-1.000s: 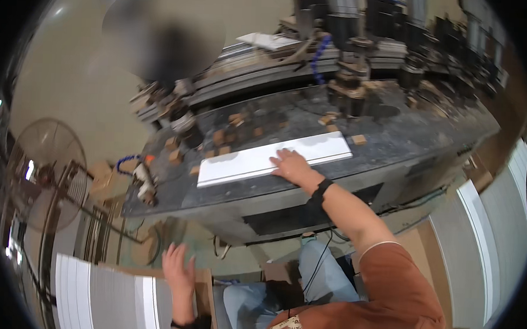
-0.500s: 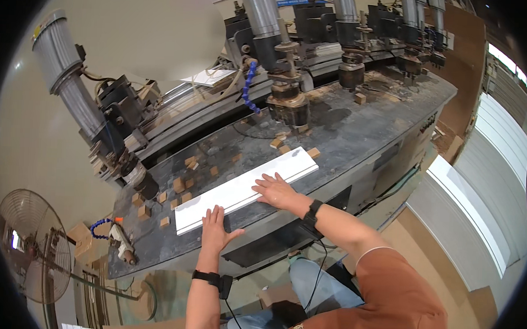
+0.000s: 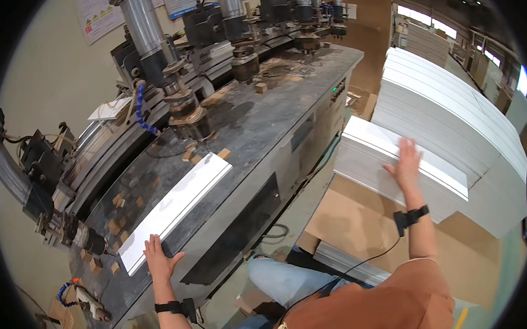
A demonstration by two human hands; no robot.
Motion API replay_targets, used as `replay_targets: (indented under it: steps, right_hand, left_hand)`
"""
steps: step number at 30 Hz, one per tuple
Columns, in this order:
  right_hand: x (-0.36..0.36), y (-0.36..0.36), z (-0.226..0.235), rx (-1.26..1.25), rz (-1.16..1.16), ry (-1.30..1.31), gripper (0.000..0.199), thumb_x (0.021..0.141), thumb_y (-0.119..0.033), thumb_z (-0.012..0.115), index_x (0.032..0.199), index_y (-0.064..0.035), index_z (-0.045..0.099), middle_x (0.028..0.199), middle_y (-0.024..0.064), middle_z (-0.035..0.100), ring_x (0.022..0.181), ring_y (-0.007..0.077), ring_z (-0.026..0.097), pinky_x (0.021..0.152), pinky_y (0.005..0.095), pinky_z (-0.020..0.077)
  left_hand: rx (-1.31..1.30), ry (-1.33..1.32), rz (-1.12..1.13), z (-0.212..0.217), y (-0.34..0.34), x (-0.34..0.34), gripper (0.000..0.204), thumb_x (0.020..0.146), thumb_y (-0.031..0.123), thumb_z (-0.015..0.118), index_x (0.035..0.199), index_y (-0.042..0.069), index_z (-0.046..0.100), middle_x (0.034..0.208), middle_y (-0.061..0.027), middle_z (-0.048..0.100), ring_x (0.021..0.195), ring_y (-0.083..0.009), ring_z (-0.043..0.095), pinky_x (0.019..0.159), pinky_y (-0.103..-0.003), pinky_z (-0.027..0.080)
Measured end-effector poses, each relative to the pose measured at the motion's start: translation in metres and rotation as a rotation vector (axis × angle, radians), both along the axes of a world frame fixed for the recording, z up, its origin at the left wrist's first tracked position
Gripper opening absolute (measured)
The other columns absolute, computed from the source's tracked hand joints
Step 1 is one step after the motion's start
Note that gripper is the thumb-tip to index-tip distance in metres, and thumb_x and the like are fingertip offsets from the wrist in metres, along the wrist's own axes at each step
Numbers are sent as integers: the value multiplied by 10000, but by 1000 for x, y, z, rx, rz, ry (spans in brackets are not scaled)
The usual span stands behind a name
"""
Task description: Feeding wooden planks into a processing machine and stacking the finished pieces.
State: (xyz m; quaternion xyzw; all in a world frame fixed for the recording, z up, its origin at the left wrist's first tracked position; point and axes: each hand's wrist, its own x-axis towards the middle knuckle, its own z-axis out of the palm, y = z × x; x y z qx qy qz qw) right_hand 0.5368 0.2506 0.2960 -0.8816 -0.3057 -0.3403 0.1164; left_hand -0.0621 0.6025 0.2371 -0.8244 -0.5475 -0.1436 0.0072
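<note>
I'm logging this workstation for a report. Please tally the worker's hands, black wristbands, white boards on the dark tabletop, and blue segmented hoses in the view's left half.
Hands, left hand and right hand: 2
Black wristbands: 2
White board on the dark tabletop: 1
Blue segmented hoses, left half: 2
Total: 7

The dark worktable (image 3: 250, 126) carries a white panel (image 3: 173, 212); small wooden blocks (image 3: 96, 266) lie scattered.
</note>
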Motion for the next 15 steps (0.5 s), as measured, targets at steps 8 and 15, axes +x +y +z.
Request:
replay_targets:
  steps: [8,15]
  right_hand:
    - [39,-75,-22,-79,-121,172,640,686,-286,782,1214,-39,518,1294,144,534,1266,308,436,1096,550,244]
    - [-5,-9,-35,8,330,-92,444,658,69,599,1081,-64,608,1121,147,636,1078,313,592,944,401,474]
  left_hand:
    - [-15,-16,2,-8,-2,8,1065,563,560,807,1380,19,391,1457,-170,353,1370,-386,266,1108,-551,212]
    - [76,-34,-42,-16,5,4,1068,576,620,764,1382,25,395,1443,-200,368,1347,-420,296,1095,-542,238]
